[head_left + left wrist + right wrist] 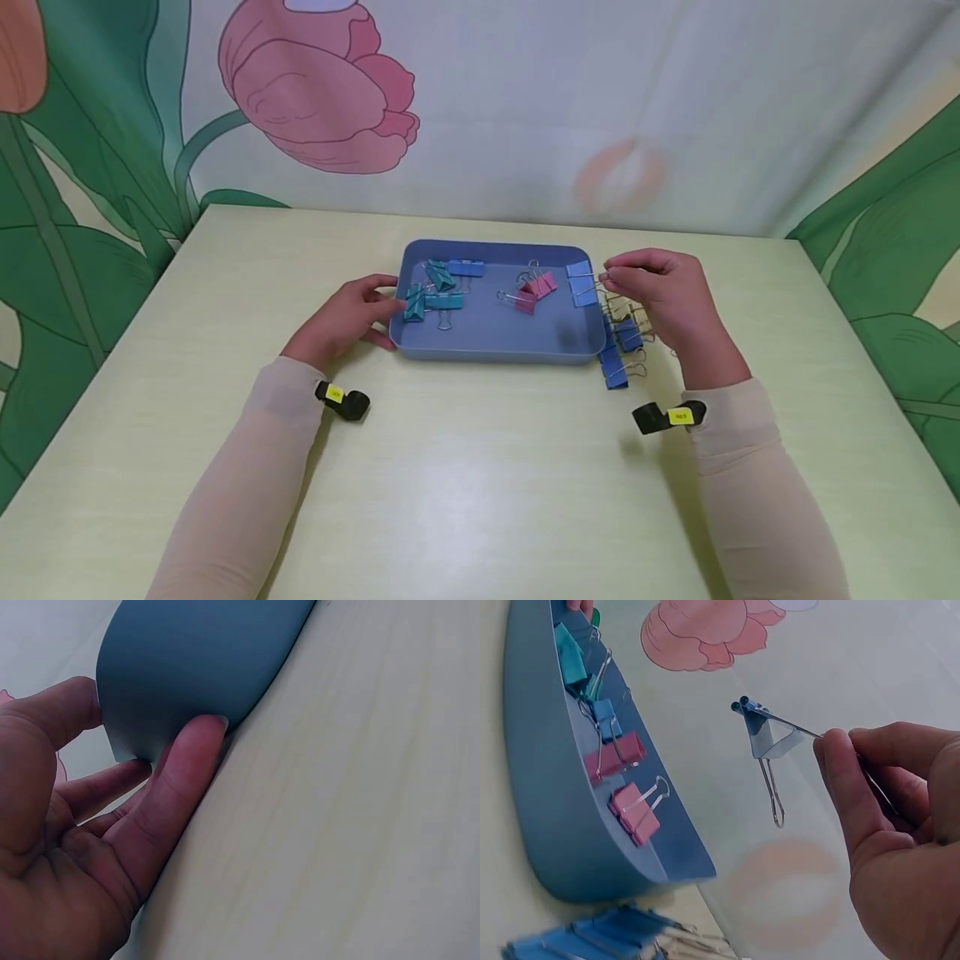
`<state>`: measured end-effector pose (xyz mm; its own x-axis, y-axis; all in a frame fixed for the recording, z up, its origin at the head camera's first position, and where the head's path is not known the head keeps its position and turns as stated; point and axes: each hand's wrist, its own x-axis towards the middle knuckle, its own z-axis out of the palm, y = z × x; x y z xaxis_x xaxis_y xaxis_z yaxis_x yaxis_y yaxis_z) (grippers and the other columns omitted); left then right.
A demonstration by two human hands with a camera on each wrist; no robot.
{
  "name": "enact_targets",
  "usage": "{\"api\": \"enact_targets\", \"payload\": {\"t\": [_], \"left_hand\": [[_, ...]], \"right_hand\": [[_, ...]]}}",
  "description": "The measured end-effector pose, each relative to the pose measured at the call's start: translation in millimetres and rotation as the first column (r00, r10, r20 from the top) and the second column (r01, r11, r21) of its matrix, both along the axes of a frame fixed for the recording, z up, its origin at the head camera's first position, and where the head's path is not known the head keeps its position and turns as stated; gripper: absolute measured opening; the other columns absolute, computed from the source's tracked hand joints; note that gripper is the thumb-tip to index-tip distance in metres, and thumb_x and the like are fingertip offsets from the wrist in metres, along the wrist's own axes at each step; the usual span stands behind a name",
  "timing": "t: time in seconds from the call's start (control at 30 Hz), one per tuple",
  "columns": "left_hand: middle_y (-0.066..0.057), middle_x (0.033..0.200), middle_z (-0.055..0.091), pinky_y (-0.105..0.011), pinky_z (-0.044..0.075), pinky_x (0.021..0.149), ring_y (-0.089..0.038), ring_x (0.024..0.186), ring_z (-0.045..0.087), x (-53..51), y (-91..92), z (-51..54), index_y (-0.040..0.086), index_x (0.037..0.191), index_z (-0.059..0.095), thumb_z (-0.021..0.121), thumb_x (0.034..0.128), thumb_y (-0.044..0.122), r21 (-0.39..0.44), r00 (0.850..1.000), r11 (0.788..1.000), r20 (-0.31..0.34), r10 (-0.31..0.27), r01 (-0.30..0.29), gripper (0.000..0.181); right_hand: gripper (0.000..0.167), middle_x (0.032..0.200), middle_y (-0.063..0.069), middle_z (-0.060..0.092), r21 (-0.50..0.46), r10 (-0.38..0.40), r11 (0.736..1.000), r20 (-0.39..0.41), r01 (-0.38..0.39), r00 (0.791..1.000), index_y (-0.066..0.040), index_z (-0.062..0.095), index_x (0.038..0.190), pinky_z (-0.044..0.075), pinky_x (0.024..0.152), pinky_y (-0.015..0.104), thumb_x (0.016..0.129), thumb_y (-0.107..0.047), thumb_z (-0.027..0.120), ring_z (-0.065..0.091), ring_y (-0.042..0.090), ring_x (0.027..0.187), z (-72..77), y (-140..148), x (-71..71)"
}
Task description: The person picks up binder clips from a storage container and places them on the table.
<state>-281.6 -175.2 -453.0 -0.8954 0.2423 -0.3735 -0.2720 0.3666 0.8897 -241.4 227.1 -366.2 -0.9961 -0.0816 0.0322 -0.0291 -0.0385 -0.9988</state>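
A blue binder clip (582,284) (759,735) hangs by one wire handle from my right hand (667,304) (900,802), whose thumb and finger pinch it above the tray's right end. The blue-grey tray (495,357) (547,817) holds teal clips (444,301) and a blue clip (466,267) at its left, and pink clips (542,285) (636,814) right of its middle. My left hand (348,317) (127,817) grips the tray's left end, thumb on the rim and fingers against the outer wall.
More blue binder clips (613,365) (592,934) lie in a pile on the table (480,467) against the tray's right side, partly under my right hand. A curtain with printed flowers (495,108) hangs behind the table's back edge.
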Motion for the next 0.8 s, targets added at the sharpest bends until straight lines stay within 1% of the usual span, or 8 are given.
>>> {"api": "enact_targets", "payload": {"t": [0.13,0.23,0.33,0.37,0.43,0.57,0.7,0.8], "left_hand": [[-0.018,0.129,0.05,-0.039,0.059,0.074,-0.03,0.104,0.063,-1.5,3.0,-1.0,0.018,0.15,0.032,0.062,0.0943,0.028,0.019,1.0,1.0,-0.006,-0.005,0.005,0.064],[-0.017,0.129,0.05,-0.038,0.059,0.074,-0.029,0.102,0.064,-1.8,4.9,-0.9,0.018,0.15,0.032,0.062,0.0943,0.029,0.006,1.0,1.0,-0.007,-0.007,0.007,0.064],[-0.016,0.128,0.05,-0.038,0.059,0.074,-0.029,0.099,0.065,-1.9,7.1,-0.1,0.019,0.15,0.032,0.062,0.0941,0.03,-0.012,1.0,1.0,-0.006,-0.009,0.009,0.064],[-0.017,0.128,0.05,-0.038,0.059,0.074,-0.029,0.097,0.066,-2.3,7.7,0.3,0.019,0.149,0.032,0.062,0.0943,0.03,-0.014,1.0,1.0,-0.009,-0.015,0.015,0.064],[-0.017,0.126,0.051,-0.039,0.059,0.073,-0.03,0.092,0.067,-3.1,8.8,1.6,0.019,0.148,0.032,0.061,0.0945,0.029,-0.026,1.0,0.999,-0.017,-0.02,0.019,0.062],[-0.019,0.122,0.053,-0.038,0.059,0.072,-0.03,0.079,0.07,-3.5,9.3,5.4,0.017,0.145,0.032,0.058,0.0958,0.028,-0.098,0.998,0.995,-0.048,-0.035,0.03,0.056],[-0.018,0.117,0.054,-0.035,0.059,0.068,-0.027,0.069,0.069,-1.6,10.9,9.2,0.015,0.142,0.031,0.055,0.0951,0.025,-0.209,0.995,0.977,-0.087,-0.05,0.031,0.053],[-0.016,0.112,0.056,-0.032,0.056,0.064,-0.025,0.065,0.065,-0.6,14.6,12.8,0.013,0.14,0.031,0.055,0.0937,0.024,-0.296,0.99,0.955,-0.128,-0.067,0.026,0.053]], "right_hand": [[0.01,0.093,0.004,0.069,0.034,-0.031,0.999,-0.016,0.031,0.999,-0.003,0.074,0.095,0.056,0.081,0.023,0.087,-0.007,0.07,0.072,0.012,0.083,-1.7,18,9.6],[0.012,0.093,0.002,0.07,0.066,-0.06,0.996,-0.012,0.061,0.998,-0.004,0.074,0.096,0.056,0.081,0.022,0.087,-0.011,0.071,0.072,0.011,0.084,-1.7,30,18.2],[0.012,0.092,0.001,0.07,0.051,-0.077,0.996,0.001,0.077,0.997,-0.005,0.074,0.096,0.056,0.08,0.021,0.086,-0.01,0.071,0.072,0.01,0.083,-1.2,42,27.7],[0.011,0.092,0.002,0.07,0.033,-0.076,0.997,0.002,0.076,0.997,-0.005,0.074,0.096,0.056,0.08,0.022,0.086,-0.008,0.071,0.072,0.01,0.082,-1.2,46,30.7],[0.011,0.091,0.002,0.071,0.015,-0.076,0.997,0.004,0.076,0.997,-0.005,0.074,0.096,0.056,0.079,0.021,0.086,-0.007,0.071,0.072,0.01,0.082,-1.8,55,36.1],[0.01,0.092,0.003,0.071,-0.001,-0.072,0.997,0.003,0.072,0.997,-0.003,0.073,0.095,0.055,0.08,0.021,0.086,-0.004,0.07,0.073,0.01,0.082,-4.7,68,43.9],[0.012,0.093,0.001,0.07,0.082,-0.104,0.991,0.009,0.103,0.995,-0.003,0.073,0.097,0.055,0.08,0.018,0.086,-0.009,0.071,0.072,0.008,0.082,-8.3,77,46.6],[0.013,0.092,-0.002,0.07,0.187,-0.14,0.973,0.013,0.135,0.99,-0.005,0.073,0.097,0.055,0.079,0.018,0.088,-0.014,0.069,0.072,0.007,0.081,-8.5,84,46.2]]}}
